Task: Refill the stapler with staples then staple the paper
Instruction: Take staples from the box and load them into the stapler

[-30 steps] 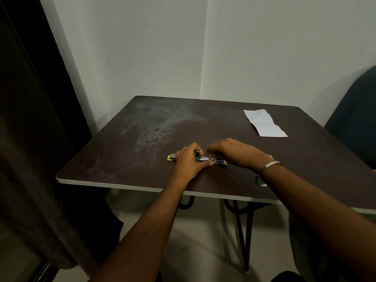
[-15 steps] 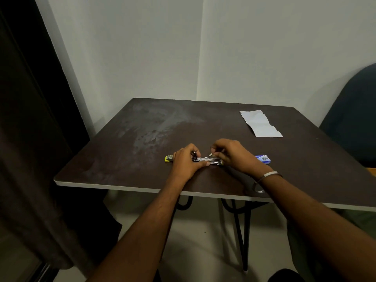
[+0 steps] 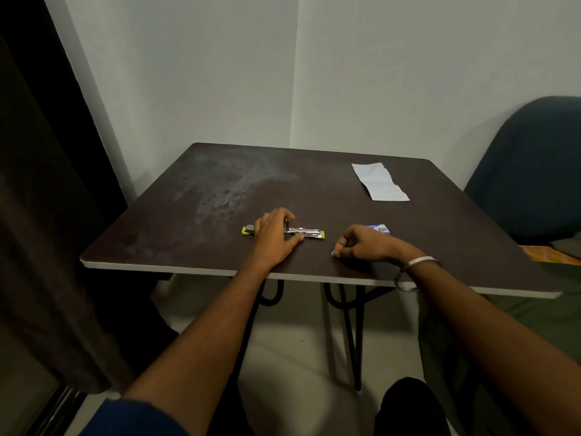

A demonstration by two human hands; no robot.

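A small stapler [image 3: 306,232] with yellow-green ends lies flat and unfolded near the front of the dark table [image 3: 188,215], its metal channel showing. My left hand [image 3: 276,236] rests over its left half and holds it down. My right hand [image 3: 361,245] sits on the table to the right of the stapler, apart from it, fingers curled with fingertips pinched on something small and pale that I cannot make out. A blue staple box [image 3: 379,229] lies just behind my right hand. A white folded paper [image 3: 380,182] lies at the far right of the table.
A wall corner stands behind the table. A dark curtain [image 3: 47,215] hangs at the left. A dark blue chair [image 3: 531,171] is at the right. A metal bangle [image 3: 418,269] circles my right wrist at the table's front edge.
My right hand has pulled away from the stapler to the right and toward the front edge. The staple box has come into view. My left hand stays on the stapler.
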